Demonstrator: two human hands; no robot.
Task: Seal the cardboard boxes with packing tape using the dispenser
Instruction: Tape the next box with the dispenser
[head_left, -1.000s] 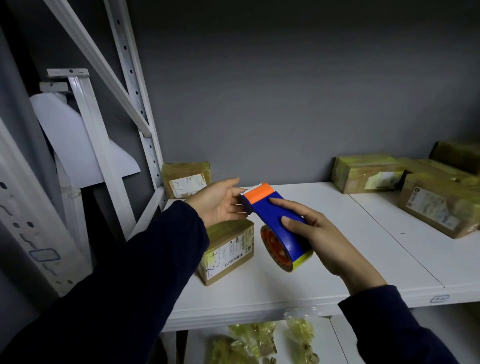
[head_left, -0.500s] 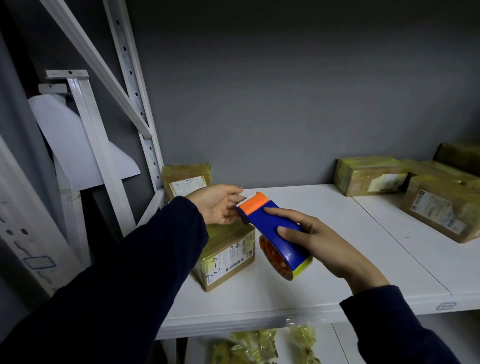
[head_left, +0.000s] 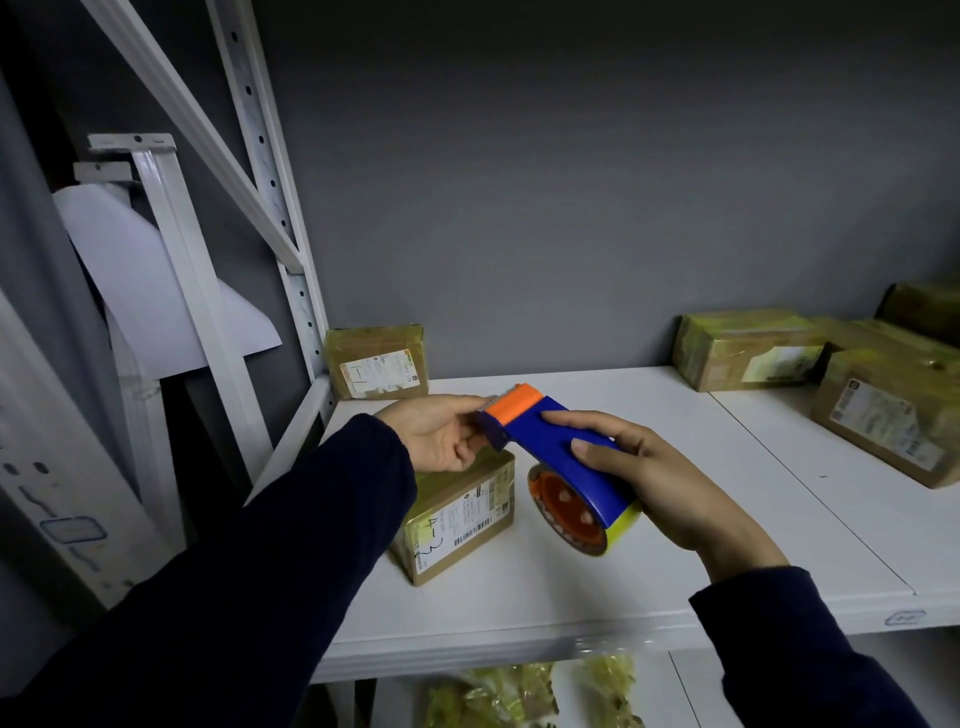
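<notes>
Change small: dispenser (head_left: 563, 467) dips slightly toward box (head_left: 457, 514) on shelf (head_left: 649, 582); right hand (head_left: 660, 483) grips blue body, left hand (head_left: 441, 434) pinches at cutter edge (head_left: 488, 411), hold on tape (head_left: 626, 522) unclear. Likely freeing its end; no strip laid yet.

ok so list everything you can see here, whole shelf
tape dispenser: one, blue with orange tip, held above shelf
near box: one, brown, labelled, on shelf below dispenser tip
back box: one, brown, against left upright
right boxes: at least three, brown, shelf's right end
shelf: one, white
crumpled wrap: some, yellowish, lower shelf
left hand: one, pinches dispenser's orange tip
right hand: one, grips dispenser body
</notes>
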